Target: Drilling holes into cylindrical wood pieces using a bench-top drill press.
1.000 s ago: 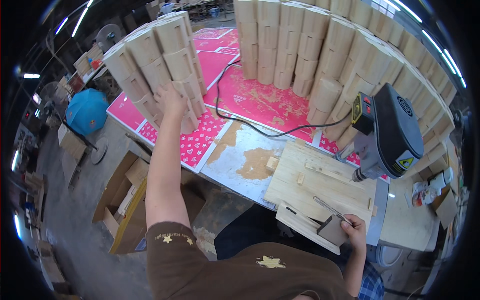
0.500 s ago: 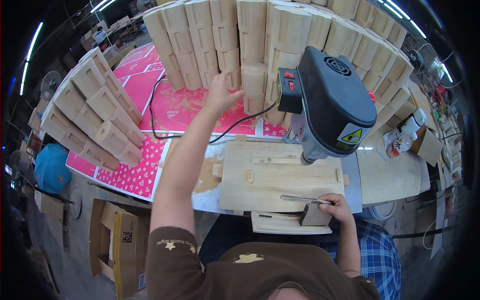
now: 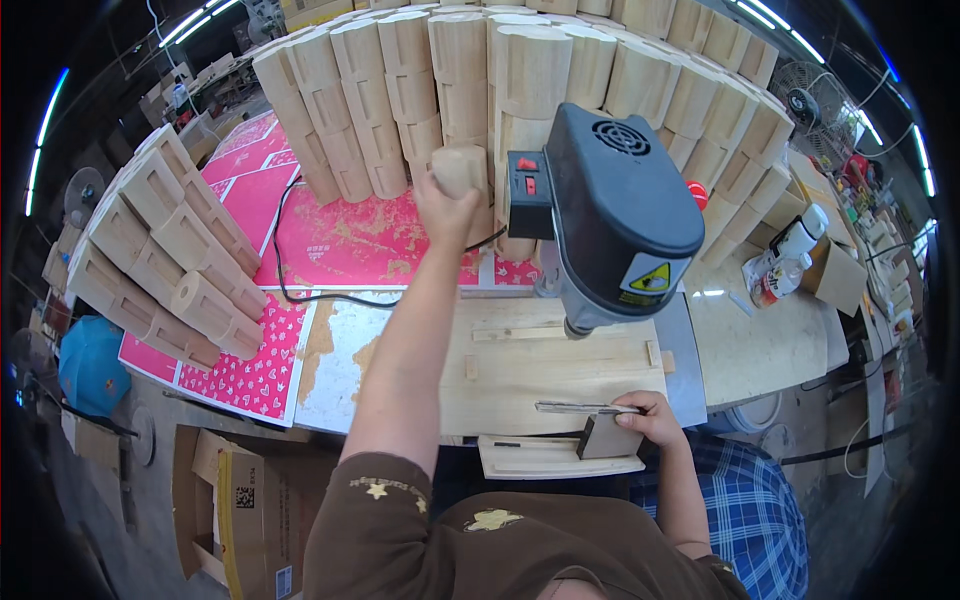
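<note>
My left hand (image 3: 446, 208) is stretched far forward, its fingers closed round the upper part of a pale wooden cylinder (image 3: 461, 172) in front of the tall stacks. The hand hides part of that cylinder. Near the front edge of the bench, my right hand (image 3: 655, 420) pinches a thin, flat strip (image 3: 575, 408), grey and worn. Just below the strip, a dark brown rectangular block (image 3: 608, 438) stands against the fingers; I cannot tell whether they hold it too. Under the block lies a narrow wooden board (image 3: 540, 461) with a raised edge.
A black drill press head (image 3: 625, 205) overhangs the wooden jig board (image 3: 540, 370). Stacked wooden cylinders (image 3: 360, 110) line the back, and another group (image 3: 165, 245) stands left on pink sheeting (image 3: 335, 240). A black cord (image 3: 279, 240) crosses it. Bottles (image 3: 785, 275) stand right; a cardboard box (image 3: 255, 510) sits below.
My left hand has gone from open in the air to closed round a wooden cylinder. The view has shifted slightly. My right hand keeps its grip on the strip.
</note>
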`<state>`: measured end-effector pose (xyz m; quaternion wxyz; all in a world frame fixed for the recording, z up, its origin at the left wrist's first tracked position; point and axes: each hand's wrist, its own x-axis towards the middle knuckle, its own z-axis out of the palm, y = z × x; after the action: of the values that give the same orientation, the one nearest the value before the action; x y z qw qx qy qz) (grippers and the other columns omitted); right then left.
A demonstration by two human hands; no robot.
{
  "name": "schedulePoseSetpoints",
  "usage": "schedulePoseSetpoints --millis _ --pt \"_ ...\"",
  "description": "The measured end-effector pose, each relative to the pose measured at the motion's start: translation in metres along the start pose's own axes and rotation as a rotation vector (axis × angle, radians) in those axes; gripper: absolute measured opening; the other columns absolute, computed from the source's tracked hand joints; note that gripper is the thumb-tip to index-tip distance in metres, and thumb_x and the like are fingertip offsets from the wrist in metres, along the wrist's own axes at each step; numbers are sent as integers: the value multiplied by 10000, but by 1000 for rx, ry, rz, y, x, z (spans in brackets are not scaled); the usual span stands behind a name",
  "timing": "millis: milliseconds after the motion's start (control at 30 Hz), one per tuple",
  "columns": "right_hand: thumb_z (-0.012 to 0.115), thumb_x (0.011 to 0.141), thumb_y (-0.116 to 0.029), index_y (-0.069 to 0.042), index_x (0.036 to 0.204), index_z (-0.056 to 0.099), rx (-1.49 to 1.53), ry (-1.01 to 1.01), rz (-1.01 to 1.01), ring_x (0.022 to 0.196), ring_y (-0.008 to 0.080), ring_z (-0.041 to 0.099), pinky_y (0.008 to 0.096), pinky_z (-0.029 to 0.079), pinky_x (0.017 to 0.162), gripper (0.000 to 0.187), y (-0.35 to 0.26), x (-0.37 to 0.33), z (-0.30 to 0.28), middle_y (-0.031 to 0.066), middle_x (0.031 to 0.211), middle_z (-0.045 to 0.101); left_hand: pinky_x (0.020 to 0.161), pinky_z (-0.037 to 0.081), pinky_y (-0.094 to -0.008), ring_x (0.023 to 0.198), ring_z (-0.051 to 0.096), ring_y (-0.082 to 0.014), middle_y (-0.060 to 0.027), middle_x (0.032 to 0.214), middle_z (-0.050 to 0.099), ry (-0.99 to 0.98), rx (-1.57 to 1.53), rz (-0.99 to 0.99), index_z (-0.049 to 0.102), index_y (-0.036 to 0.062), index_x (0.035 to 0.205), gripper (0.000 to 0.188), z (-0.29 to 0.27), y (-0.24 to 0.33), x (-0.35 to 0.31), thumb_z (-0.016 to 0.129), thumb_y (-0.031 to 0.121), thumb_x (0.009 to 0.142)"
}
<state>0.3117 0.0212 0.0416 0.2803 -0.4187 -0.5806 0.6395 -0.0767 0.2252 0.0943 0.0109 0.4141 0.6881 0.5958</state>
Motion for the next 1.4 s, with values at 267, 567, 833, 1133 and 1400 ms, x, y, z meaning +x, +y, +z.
schedulePoseSetpoints --millis 267,567,833,1133,1400 --pt "745 673 -110 20 887 684 -53 -37 -247 806 155 580 275 439 724 258 -35 -30 -1 72 834 634 707 498 -243 792 632 -131 -98 942 672 -244 -529 -189 577 -46 1101 389 -141 -1 -26 694 165 796" --pt "742 654 -28 -11 934 679 -639 225 -422 887 227 535 306 419 787 288 -50 2 7 81 863 614 718 486 -239 807 609 -104 -78 927 668 -1060 -249 -334 642 -37 1070 367 -190 42 -124 740 129 757" --pt "749 673 -34 -36 939 683 -544 100 -359 870 186 551 278 432 767 274 -52 0 -4 48 898 609 765 480 -223 852 608 -109 -92 948 666 -1336 -299 -338 637 -52 1074 413 -167 30 -148 776 126 729" --pt "759 679 -65 -38 948 684 -590 59 -430 855 173 566 282 445 769 281 -51 -2 -13 39 896 621 806 476 -232 876 615 -114 -96 980 668 -1355 -301 -415 636 -34 1090 385 -157 32 -151 745 61 734" --pt "764 665 -69 -43 946 685 -577 4 -409 892 198 550 296 439 803 293 -52 11 7 45 904 614 840 446 -265 918 585 -130 -87 996 650 -1211 -408 -345 613 -16 1129 379 -135 34 -186 598 267 878"
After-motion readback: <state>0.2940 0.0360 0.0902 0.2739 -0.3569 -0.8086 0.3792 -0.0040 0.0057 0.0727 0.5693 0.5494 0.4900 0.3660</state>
